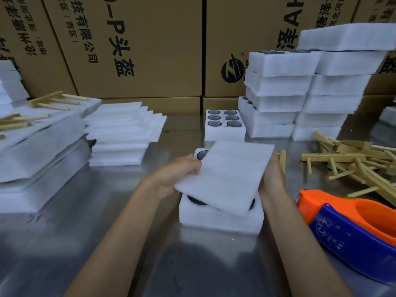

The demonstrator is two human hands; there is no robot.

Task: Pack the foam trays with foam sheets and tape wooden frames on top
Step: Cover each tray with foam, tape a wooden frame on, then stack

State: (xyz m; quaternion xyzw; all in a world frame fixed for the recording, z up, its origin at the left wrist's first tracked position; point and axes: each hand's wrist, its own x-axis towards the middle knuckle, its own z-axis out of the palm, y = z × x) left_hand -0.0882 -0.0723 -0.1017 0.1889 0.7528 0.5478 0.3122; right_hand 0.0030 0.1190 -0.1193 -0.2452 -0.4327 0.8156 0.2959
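Foam sheet [225, 176] lay tilted over the nearest foam tray [220, 219], its left near corner lifted and its far edge reaching past the tray's far side. Both hands held it by the edges. The left hand [177, 174] pinched the sheet's left edge, thumb on top and fingers curled beneath. The right hand [272, 174] cupped the right edge with its fingers bent around it; how far they wrapped underneath could not be seen. Dark round inserts showed in the tray's pockets at the far left corner and under the sheet's near edge.

The tray sat on a shiny metal table [85, 243], in the middle and near the person. Just beyond it stood a second tray [224, 127], uncovered, with six dark discs in two rows. To the far right rose a tall stack of trays [300, 97]. A loose pile of wooden frames [353, 159], bars with dowel pegs, lay on the right, close to the right hand. An orange and blue tape dispenser [353, 228] rested at the near right.

On the left, a stack of spare foam sheets [122, 133] stood beside a heap of larger foam pieces [36, 151] with more frames on top. Brown cardboard boxes [132, 43] with printed characters lined the far side.
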